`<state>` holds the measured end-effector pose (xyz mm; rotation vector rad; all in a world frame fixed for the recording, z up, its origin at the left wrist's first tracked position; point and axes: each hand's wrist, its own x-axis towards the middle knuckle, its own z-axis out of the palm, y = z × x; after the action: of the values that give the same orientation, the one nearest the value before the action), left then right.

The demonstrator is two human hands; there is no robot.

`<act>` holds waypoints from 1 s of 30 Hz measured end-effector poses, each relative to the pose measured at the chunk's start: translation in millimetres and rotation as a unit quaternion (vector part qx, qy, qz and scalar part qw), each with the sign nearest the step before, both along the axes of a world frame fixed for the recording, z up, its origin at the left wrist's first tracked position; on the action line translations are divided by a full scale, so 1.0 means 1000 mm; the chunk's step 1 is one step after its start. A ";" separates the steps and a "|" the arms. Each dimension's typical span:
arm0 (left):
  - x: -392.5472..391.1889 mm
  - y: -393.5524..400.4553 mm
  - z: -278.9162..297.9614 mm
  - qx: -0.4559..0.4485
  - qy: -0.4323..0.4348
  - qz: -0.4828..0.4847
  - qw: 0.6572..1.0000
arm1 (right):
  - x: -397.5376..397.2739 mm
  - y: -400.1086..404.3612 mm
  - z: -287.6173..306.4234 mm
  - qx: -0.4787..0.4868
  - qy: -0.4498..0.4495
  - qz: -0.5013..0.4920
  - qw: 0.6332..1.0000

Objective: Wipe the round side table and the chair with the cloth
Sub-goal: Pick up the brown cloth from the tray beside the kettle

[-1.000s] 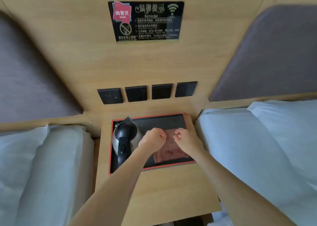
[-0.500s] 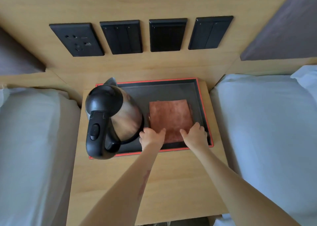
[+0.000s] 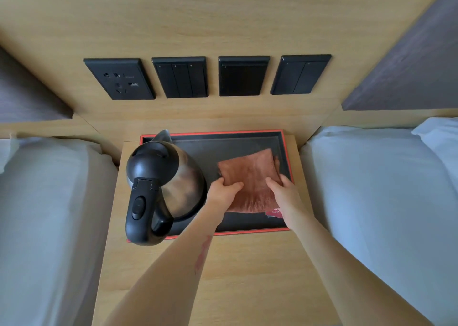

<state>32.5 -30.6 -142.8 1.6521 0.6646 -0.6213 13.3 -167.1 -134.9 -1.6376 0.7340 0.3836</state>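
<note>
- Both hands are pinching the folded brown cloth [image 3: 250, 177] in the black tray [image 3: 247, 139]: left hand [image 3: 221, 193] at seven o'clock, right hand [image 3: 282, 189] at five.
- Lifting straight up is looking wise, keeping clear of the kettle [image 3: 161, 177] at nine o'clock.

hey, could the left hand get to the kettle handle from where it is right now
Probably yes. The left hand grips the near-left edge of the cloth right beside the kettle, and nothing lies between it and the black handle. It would have to let go of the cloth first.
</note>
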 end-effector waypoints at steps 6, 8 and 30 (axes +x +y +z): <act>-0.014 0.008 0.086 -0.091 -0.079 0.009 0.993 | -0.024 0.000 0.080 0.122 -0.098 -0.070 0.985; -0.035 0.013 0.124 -0.129 -0.102 0.007 0.986 | -0.047 -0.001 0.115 0.161 -0.130 -0.078 0.975; -0.232 0.026 0.267 -0.327 -0.102 -0.138 0.929 | -0.292 0.010 0.272 0.250 -0.200 -0.260 0.911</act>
<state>-199.3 -4.2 124.2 1.1571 0.0439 -0.7584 -278.2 -157.1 137.1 -0.9392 0.6561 -0.1469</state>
